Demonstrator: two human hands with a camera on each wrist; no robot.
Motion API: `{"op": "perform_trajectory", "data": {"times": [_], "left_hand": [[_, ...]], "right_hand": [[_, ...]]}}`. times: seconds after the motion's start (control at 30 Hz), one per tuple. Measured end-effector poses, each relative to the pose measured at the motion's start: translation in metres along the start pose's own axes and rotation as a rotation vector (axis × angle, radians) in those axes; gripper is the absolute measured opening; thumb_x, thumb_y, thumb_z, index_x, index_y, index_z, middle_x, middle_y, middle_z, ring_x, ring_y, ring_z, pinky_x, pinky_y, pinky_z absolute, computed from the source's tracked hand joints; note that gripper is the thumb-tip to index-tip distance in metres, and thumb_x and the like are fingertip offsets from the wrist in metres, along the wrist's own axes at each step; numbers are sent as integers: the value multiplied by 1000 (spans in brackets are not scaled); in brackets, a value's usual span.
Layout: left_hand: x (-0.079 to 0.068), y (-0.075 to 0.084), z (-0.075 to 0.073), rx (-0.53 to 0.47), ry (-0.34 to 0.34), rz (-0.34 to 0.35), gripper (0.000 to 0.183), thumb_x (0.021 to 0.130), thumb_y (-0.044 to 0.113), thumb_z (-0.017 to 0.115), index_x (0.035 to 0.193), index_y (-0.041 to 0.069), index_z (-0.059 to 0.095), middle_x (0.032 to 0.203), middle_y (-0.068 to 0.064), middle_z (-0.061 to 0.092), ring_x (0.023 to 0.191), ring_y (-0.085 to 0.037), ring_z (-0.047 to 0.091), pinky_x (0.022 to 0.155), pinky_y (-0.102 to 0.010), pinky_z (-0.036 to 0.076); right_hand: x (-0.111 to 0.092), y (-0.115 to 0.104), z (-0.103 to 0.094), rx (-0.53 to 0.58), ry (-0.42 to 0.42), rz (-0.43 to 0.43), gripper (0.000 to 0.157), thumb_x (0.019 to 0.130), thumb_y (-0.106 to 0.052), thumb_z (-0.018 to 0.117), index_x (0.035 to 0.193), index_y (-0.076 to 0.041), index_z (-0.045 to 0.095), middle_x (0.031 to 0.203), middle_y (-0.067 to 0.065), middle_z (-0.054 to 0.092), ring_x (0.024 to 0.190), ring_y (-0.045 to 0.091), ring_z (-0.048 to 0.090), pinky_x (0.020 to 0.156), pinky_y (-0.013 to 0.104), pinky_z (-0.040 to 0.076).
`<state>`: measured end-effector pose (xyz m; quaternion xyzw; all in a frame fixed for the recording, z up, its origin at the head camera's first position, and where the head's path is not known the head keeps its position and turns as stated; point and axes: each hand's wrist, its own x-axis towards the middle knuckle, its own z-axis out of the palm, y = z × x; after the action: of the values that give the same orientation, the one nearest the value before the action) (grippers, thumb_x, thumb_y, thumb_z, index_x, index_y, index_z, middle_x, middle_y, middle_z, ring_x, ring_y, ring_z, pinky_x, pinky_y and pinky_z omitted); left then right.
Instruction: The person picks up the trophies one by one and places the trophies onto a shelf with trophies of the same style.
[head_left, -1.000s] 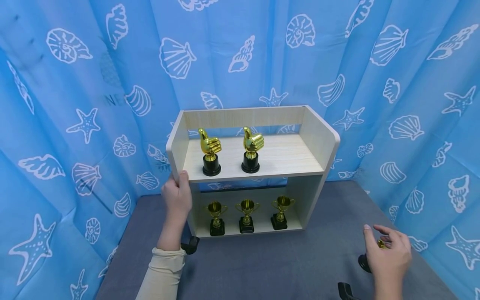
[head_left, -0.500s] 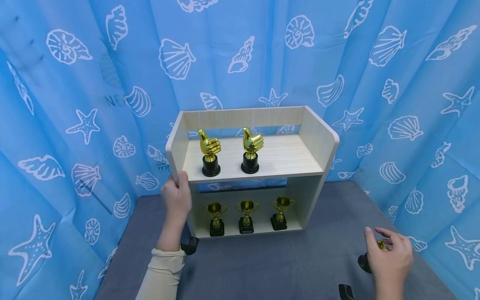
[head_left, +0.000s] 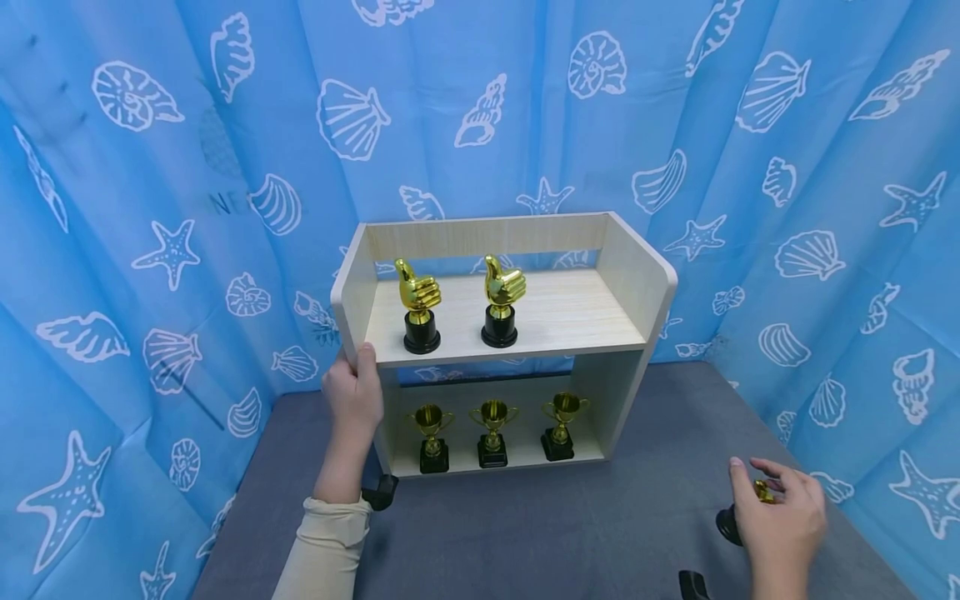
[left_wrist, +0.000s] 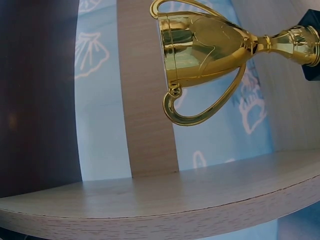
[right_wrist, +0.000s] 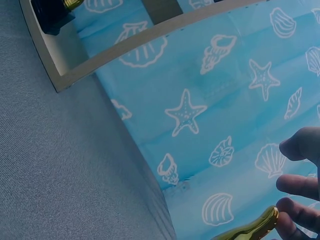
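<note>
My left hand (head_left: 354, 398) grips the left side panel of a pale two-tier shelf (head_left: 637, 308), its thumb against the panel's front edge. Two gold thumbs-up trophies (head_left: 421, 292) (head_left: 502, 283) stand on the upper board. Below them are three gold trophy cups (head_left: 431, 423) (head_left: 493, 417) (head_left: 561, 412) on black bases; the left wrist view shows one cup (left_wrist: 205, 47) close up. At the right, my right hand (head_left: 783, 512) is over another gold trophy (head_left: 726, 527), mostly hidden, with thumb and fingers spread apart. In the right wrist view its gold tip (right_wrist: 260, 222) meets the fingertips.
A grey cloth (head_left: 570, 533) covers the table. Blue curtains (head_left: 465, 100) with white shell and starfish prints hang behind and on both sides. Dark wrist-camera mounts (head_left: 381, 492) show beside the wrists. The shelf's upper board has bare space right of its trophies.
My right hand has shifted very slightly to the right over the trophy. My left hand keeps its place on the shelf, and the trophies stand as before.
</note>
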<state>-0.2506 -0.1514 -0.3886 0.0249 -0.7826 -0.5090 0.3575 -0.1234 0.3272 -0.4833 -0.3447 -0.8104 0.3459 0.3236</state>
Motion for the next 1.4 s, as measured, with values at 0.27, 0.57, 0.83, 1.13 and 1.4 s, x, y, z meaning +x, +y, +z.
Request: {"op": "perform_trajectory", "data": {"times": [0.27, 0.57, 0.83, 1.13, 1.4], "left_hand": [[1, -2, 0, 3, 9, 11, 38, 100, 40, 44, 72, 14, 43, 61, -5, 35, 57, -26, 41, 60, -38, 39], [1, -5, 1, 10, 12, 10, 38, 100, 39, 44, 74, 12, 46, 60, -4, 35, 61, -27, 45, 63, -39, 40], [0, -3, 0, 7, 4, 11, 39, 100, 41, 43, 72, 13, 43, 59, -6, 35, 54, -25, 39, 58, -38, 38], [0, 0, 0, 12, -3, 3, 39, 101, 41, 43, 73, 13, 44, 60, -6, 36, 54, -25, 39, 60, -38, 40], [1, -1, 0, 13, -5, -6, 39, 101, 42, 42, 75, 13, 45, 61, -7, 38, 57, -26, 44, 63, -38, 42]], "right_hand": [[0, 2, 1, -16, 0, -2, 47, 91, -39, 64, 117, 1, 66, 120, 21, 48, 110, 37, 47, 79, 46, 35], [-1, 3, 1, -14, -4, -5, 47, 91, -38, 64, 115, 2, 66, 118, 23, 48, 108, 38, 45, 85, 53, 32], [0, 3, 2, -17, 17, -3, 46, 90, -38, 65, 114, 2, 67, 115, 21, 48, 103, 34, 45, 81, 48, 31], [1, 1, 0, -11, 23, 11, 47, 90, -38, 65, 114, 2, 67, 115, 21, 46, 98, 34, 46, 73, 40, 33], [1, 0, -2, -1, 27, 39, 46, 90, -37, 66, 115, 1, 66, 120, 21, 44, 101, 34, 48, 72, 31, 34]]}}
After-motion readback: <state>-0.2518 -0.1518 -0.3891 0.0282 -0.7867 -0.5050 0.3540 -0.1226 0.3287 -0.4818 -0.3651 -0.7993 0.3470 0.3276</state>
